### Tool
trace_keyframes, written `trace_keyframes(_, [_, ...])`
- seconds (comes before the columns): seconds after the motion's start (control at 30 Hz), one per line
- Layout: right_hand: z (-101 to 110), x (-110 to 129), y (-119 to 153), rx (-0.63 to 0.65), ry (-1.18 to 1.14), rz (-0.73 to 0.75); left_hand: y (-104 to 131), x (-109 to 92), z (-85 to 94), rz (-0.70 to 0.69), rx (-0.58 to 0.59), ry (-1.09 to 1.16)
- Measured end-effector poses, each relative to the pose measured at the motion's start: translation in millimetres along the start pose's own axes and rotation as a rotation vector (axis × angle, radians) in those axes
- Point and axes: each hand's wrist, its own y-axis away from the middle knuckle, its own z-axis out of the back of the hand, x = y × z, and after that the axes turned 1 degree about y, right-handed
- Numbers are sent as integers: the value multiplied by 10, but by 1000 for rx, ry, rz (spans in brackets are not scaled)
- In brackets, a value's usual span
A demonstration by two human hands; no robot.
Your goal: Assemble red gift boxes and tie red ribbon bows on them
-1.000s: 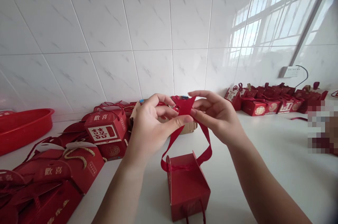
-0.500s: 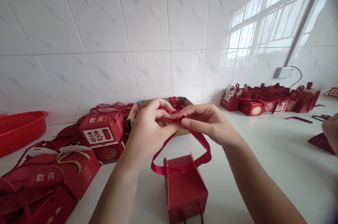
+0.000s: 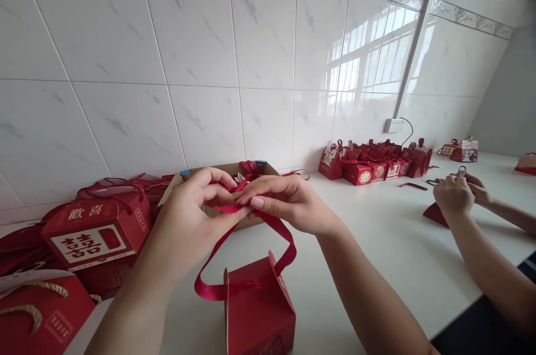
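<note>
Tabletop (image 3: pixel 389 232) white, marble-patterned tiles (image 3: pixel 268 37) behind. Nearest: small red gift box (image 3: pixel 257 316), standing with neither of my hands on it; a hard tug could drag or tip it. Red satin ribbon (image 3: pixel 211 291) loops up slack from its raised flaps (image 3: pixel 274 265); uneven pull might crease one. Above, my left hand (image 3: pixel 196 215) and right hand (image 3: pixel 288 204) meet at the fingertips, both pinching the ribbon. Satin probably slips: if a thumb eases, the fold may escape. A twist hidden under my fingers could set crooked. Beside my left forearm, a double-happiness box (image 3: pixel 96 221); a wide swing might knock it. Just behind my hands, an open cardboard box (image 3: pixel 249 222); its loose ribbons (image 3: pixel 249 167) could snag. Farther right, a co-worker's hands (image 3: pixel 454 196); by the wall, clustered red boxes (image 3: pixel 358 173), out of harm's way, I judge.
</note>
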Motion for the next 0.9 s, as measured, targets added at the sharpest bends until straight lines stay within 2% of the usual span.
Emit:
trace_keyframes(0.07, [9,-13,1,-12,-18,-14,2,15,9,10,83,83])
trace_keyframes(0.13, [36,-22,11,-15,-8,-8,13,21,32,48,220,199])
trace_keyframes(0.2, [79,-20,29,-5,66,21,27,17,59,84,326,291])
trace_keyframes(0.27, [125,-8,52,3,203,62,38,5,78,102,362,352])
trace_keyframes(0.47, [164,34,114,34,642,222,30,-15,67,128,325,473])
trace_keyframes(0.6, [127,30,118,24,751,306,5,-1,52,129,306,558])
trace_keyframes(0.7, [126,21,116,10,748,289,1,-21,41,84,242,543])
trace_keyframes(0.77, [135,15,131,-18,685,242,24,-65,44,21,172,416])
trace_keyframes(0.9, [146,-3,247,-212,421,86,142,-172,108,-181,-16,-129])
